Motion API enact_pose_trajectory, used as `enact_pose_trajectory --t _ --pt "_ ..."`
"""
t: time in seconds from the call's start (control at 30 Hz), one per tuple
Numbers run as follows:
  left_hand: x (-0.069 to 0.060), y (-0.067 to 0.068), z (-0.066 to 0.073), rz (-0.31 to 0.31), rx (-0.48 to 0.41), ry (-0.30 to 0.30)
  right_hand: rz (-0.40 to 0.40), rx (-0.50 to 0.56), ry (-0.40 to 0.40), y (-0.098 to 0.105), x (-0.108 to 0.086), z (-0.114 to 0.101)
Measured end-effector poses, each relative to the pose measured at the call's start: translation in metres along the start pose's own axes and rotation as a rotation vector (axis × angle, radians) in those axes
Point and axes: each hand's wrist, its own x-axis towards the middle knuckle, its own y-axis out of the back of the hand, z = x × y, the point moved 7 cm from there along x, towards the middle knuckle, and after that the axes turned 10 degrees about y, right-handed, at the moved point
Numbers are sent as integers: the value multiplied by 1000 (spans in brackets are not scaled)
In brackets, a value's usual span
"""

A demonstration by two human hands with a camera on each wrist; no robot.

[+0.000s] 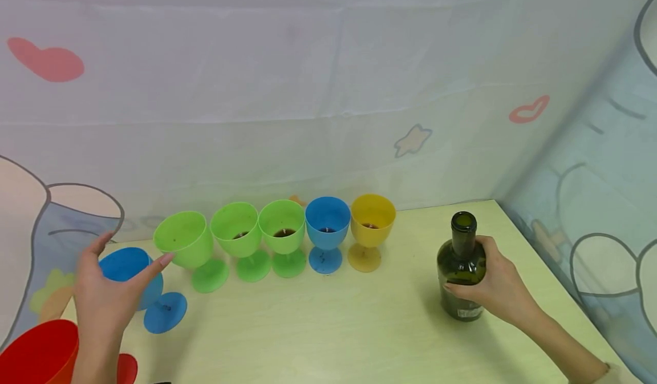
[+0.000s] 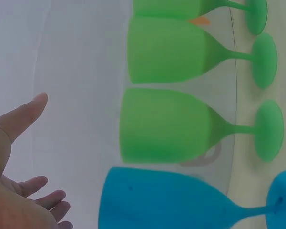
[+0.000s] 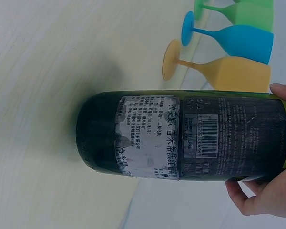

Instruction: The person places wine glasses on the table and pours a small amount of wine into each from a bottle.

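My right hand grips a dark green glass wine bottle round its upper body; the bottle is upright and its mouth is uncorked. Its labels show in the right wrist view, where the right hand wraps the shoulder end. At the left, my left hand hovers with thumb and fingers spread, holding nothing. It partly hides a blue goblet and comes close to the leftmost green goblet. The left wrist view shows the left hand apart from the cups. Whether the bottle's base touches the table, I cannot tell.
Dark liquid lies in two green goblets, a second blue goblet and a yellow goblet, lined along the table's back. A red goblet stands front left. A printed cloth hangs behind the table.
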Motion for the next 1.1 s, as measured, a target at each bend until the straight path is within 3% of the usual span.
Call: enact_pose_trajectory --t 0.3,0.6,1.1 --pt "7 9 -27 54 -5 37 -10 3 -5 -2 -1 1" --pt "30 -1 -65 55 -94 132 -9 0 -2 -1 -1 0" --pt "30 -5 -76 66 -195 211 -10 -1 -2 -1 0 -1"
